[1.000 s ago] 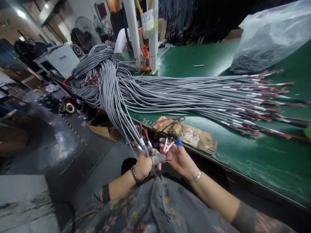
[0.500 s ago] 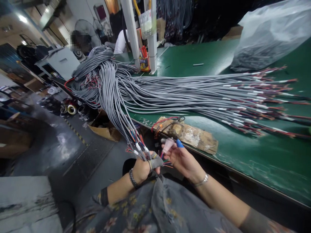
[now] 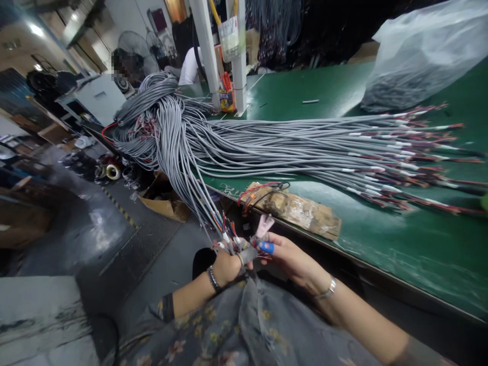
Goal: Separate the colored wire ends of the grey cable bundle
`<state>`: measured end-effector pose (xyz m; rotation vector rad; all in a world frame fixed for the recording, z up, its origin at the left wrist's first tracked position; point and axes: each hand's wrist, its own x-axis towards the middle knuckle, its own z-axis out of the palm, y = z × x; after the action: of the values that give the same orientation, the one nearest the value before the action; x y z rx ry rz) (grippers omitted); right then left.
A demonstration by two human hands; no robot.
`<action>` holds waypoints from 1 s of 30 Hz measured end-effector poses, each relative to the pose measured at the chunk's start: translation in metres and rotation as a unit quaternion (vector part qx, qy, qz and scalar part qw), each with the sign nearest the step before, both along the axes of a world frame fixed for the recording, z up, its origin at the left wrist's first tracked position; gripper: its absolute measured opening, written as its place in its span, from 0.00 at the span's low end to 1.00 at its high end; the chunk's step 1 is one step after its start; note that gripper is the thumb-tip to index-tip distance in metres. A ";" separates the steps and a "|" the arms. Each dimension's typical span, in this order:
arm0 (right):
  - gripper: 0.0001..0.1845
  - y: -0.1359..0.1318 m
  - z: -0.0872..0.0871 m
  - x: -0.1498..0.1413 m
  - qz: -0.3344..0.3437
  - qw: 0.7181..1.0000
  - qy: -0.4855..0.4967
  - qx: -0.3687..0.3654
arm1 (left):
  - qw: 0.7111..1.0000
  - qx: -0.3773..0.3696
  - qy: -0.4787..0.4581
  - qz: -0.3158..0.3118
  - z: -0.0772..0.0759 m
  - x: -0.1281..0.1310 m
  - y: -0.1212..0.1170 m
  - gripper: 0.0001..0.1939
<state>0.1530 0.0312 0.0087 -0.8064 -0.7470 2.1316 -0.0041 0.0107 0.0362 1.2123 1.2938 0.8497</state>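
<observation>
The green bench [image 3: 404, 249] bears the long grey cables [image 3: 267, 145], laid side by side with their stripped ends towards one side, probably so the lengths don't tangle. Part of the bundle drops over the near edge towards the person, which seems to bring those ends within easy reach above the lap. The clear plastic bag [image 3: 427, 56] sits at the back, apart from the work, and the wooden board [image 3: 305, 218] lies along the near edge, just beyond the hands.

The left hand [image 3: 227, 267] is closed round several grey cables — a steadying grip, it seems, with coloured wire ends [image 3: 217, 221] showing above it. The right hand [image 3: 292, 254] is narrow, its fingers closed at the base of a pink piece [image 3: 264, 224]; whether they pinch wires too, I cannot tell.

As for room, the bench's near edge and the board bound the hands ahead, and the hanging cables crowd the left — more space lies to the right, alongside the edge.
</observation>
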 end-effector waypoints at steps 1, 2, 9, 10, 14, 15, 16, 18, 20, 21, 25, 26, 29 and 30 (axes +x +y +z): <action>0.13 -0.001 0.000 -0.001 0.000 1.000 -0.006 0.004 | 1.000 0.001 -0.001 0.000 -0.001 0.000 -0.001 0.24; 0.13 -0.002 -0.001 -0.003 -0.001 1.000 -0.008 0.004 | 1.000 0.002 -0.002 0.002 -0.002 -0.001 -0.002 0.24; 0.12 -0.007 -0.007 -0.011 -0.032 0.999 -0.004 -0.017 | 0.999 0.014 -0.008 0.032 -0.003 -0.002 -0.007 0.23; 0.11 -0.006 -0.009 -0.010 -0.049 0.998 -0.005 -0.026 | 0.999 0.013 -0.011 0.036 -0.003 -0.003 -0.007 0.23; 0.12 0.003 -0.020 -0.003 -0.123 0.989 0.028 -0.080 | 0.997 0.015 -0.040 0.070 -0.007 -0.004 -0.008 0.21; 0.12 0.006 -0.022 -0.002 -0.129 0.987 0.038 -0.089 | 0.995 0.021 -0.049 0.078 -0.008 -0.003 -0.007 0.20; 0.14 0.009 -0.022 -0.002 -0.129 0.987 0.046 -0.089 | 0.994 0.027 -0.057 0.085 -0.010 -0.002 -0.006 0.20; 0.19 0.013 -0.020 -0.004 -0.119 0.989 0.050 -0.068 | 0.993 0.033 -0.067 0.088 -0.012 0.002 -0.004 0.19; 0.22 0.016 -0.015 -0.009 -0.113 0.992 0.046 -0.027 | 0.993 0.038 -0.070 0.088 -0.014 0.006 -0.001 0.19; 0.22 0.017 -0.012 -0.011 -0.113 0.993 0.042 -0.006 | 0.993 0.041 -0.071 0.086 -0.014 0.008 0.001 0.19; 0.22 0.016 -0.010 -0.012 -0.142 0.985 -0.031 0.091 | 0.993 0.045 -0.072 0.078 -0.014 0.014 0.005 0.18; 0.23 0.016 -0.012 -0.011 -0.164 0.976 -0.069 0.125 | 0.993 0.043 -0.072 0.077 -0.013 0.014 0.005 0.18; 0.27 0.016 -0.018 -0.007 -0.215 0.946 -0.153 0.188 | 0.994 0.034 -0.068 0.079 -0.011 0.013 0.006 0.19; 0.28 0.017 -0.019 -0.007 -0.206 0.949 -0.152 0.184 | 0.994 0.032 -0.065 0.076 -0.010 0.013 0.006 0.19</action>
<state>0.1457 0.0480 -0.0108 -0.9936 -0.9989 1.4569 0.0088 0.0165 0.0264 1.0989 1.2727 1.0703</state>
